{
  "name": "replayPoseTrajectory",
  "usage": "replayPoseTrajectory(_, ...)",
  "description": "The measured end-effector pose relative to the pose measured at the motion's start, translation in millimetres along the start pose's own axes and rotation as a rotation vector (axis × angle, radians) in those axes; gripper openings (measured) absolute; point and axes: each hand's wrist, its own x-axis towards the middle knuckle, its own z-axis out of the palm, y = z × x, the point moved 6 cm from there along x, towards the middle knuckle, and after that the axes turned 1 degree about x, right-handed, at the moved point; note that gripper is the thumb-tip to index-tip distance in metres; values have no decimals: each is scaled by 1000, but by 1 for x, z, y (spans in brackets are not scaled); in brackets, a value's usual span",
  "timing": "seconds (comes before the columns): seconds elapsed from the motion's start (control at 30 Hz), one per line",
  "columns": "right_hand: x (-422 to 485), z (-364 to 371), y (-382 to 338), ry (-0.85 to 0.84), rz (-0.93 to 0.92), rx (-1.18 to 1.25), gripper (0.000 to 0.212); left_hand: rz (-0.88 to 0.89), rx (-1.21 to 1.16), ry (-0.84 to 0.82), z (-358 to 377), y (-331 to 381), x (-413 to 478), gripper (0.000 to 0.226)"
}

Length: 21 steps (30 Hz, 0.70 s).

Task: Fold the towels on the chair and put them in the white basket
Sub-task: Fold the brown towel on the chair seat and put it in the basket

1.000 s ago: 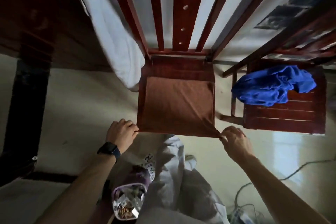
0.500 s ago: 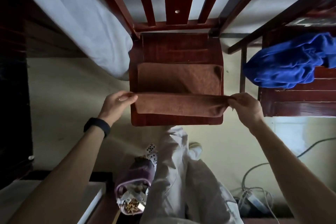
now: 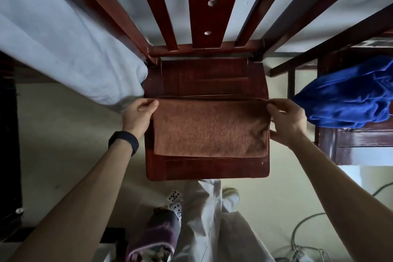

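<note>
A brown towel (image 3: 209, 127) lies folded in half on the seat of a dark red wooden chair (image 3: 204, 76). My left hand (image 3: 139, 114) pinches the towel's far left corner and my right hand (image 3: 286, 119) pinches its far right corner, both at the fold's far edge. A crumpled blue towel (image 3: 348, 100) rests on a second wooden chair (image 3: 357, 147) at the right. The white basket is not in view.
A white cloth (image 3: 63, 49) hangs beside the chair's left side. My light trousers (image 3: 208, 223) and a shoe are below the seat. A purple pouch (image 3: 153, 238) and playing cards (image 3: 175, 198) are near my legs. Cables (image 3: 302, 244) lie on the floor at lower right.
Both hands lifted the towel's near edge and carried it away from me over the far half, so the towel now lies folded in half. The view moved closer to the chair.
</note>
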Motion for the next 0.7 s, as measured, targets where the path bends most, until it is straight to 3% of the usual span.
replayPoseTrajectory(0.27, 10, 9, 3, 108, -28, -126, 12, 62, 213, 127, 11, 1, 9, 31)
replayPoseTrajectory(0.5, 17, 16, 2, 212, -52, -178, 17, 162, 376, 249, 17, 14, 4, 26)
replayPoseTrajectory(0.6, 13, 18, 4, 249, -58, -130, 30, 205, 455, 312, 19, 17, -5, 32)
replayPoseTrajectory(0.7, -15, 20, 0, 363, -332, -326, 44, 380, 680, 357, 31, 13, -22, 47)
